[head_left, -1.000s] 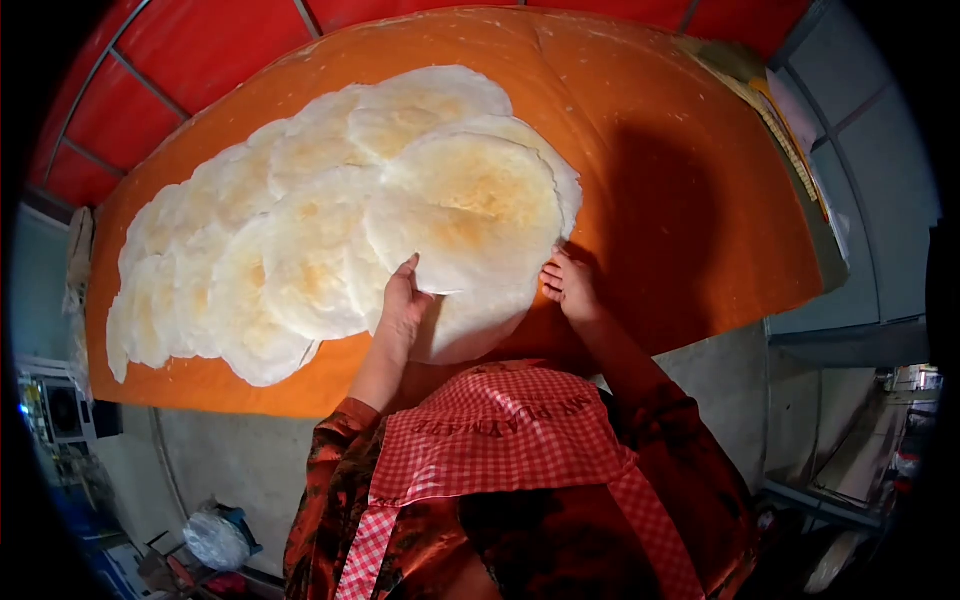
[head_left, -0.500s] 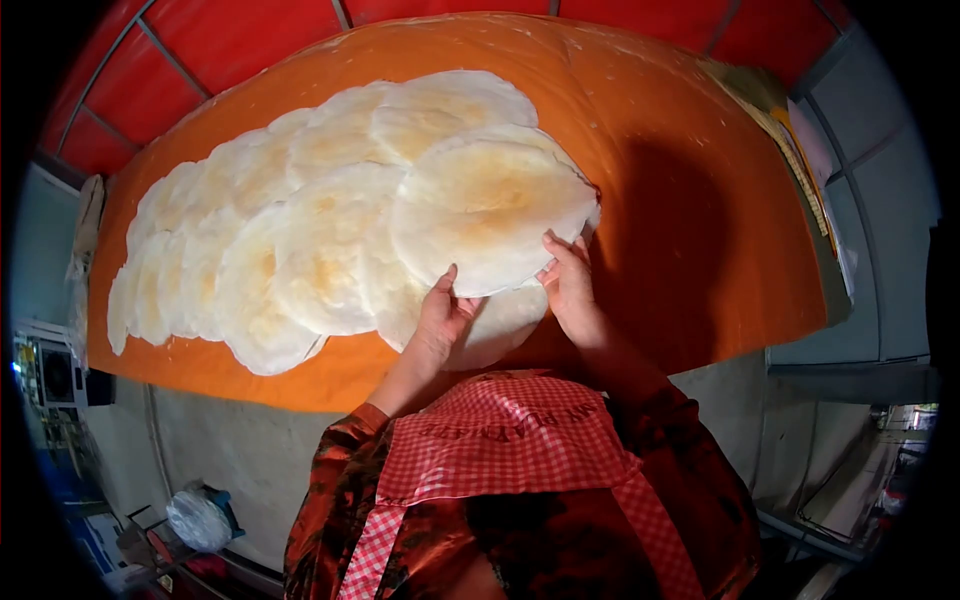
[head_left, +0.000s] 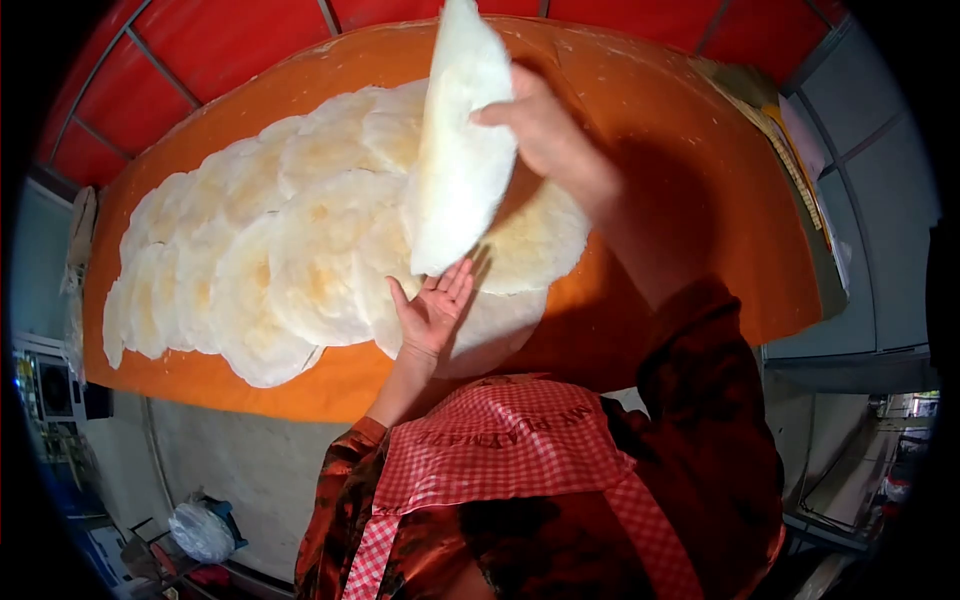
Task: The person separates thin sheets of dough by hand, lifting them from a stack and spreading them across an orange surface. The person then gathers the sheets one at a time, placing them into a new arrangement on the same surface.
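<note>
The right hand (head_left: 545, 135) pinches a thin round sheet (head_left: 455, 150) on edge above the pile (head_left: 300, 240), the open left hand (head_left: 432, 310) sits under its bottom, and it looks easy to crack.

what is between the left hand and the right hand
The lifted flatbread, upright on edge: right hand grips its top, left hand touches its bottom; head view.

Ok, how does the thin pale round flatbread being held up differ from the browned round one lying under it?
The lifted flatbread stands nearly on edge; the browned flatbread lies flat on the orange table. The lifted one shows a plain white face, the lying one golden patches. The right hand grips the lifted one, left hand open below it; no hand holds the lying one. Both are thin and round.
</note>
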`<state>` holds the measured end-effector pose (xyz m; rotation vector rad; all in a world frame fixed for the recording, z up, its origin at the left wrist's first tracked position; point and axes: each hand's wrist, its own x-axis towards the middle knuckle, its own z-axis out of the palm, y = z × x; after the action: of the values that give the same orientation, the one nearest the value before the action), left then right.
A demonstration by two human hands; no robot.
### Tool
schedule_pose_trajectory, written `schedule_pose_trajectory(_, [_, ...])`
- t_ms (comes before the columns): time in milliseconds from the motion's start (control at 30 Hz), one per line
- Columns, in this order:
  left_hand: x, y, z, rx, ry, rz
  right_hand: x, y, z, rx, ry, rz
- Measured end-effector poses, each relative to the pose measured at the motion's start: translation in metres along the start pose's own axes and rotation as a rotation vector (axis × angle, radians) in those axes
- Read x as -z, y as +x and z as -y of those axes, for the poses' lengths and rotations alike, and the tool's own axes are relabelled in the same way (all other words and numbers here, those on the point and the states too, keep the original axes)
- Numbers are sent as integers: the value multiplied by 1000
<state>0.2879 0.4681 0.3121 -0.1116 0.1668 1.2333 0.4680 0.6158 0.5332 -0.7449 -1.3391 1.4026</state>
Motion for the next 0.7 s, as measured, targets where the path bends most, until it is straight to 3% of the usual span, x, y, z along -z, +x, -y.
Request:
schedule_pose_trajectory(67, [4,0,-13,-55,33,-37,29,6,22,120,87,226])
schedule_pose_trajectory(167, [1,3,-28,-111,233,-14,56,4,50,66,-34,276])
schedule_pose_trajectory(333, [19,26,-25,-64,475,-261,144,22,-55,-309,-102,118])
schedule_pose_trajectory(400, [37,38,-18,-77,324,-415,192,5,-127,-547,6,131])
schedule_pose_trajectory(467, [53,50,-14,-79,300,-554,190,-29,-150,-934,17,-212])
schedule_pose_trajectory(567, [61,54,-15,-70,323,-570,203,-61,-203,-975,97,-330])
schedule_pose_trajectory(700, [43,51,-9,-94,422,-603,177,-77,-191,-774,178,-367])
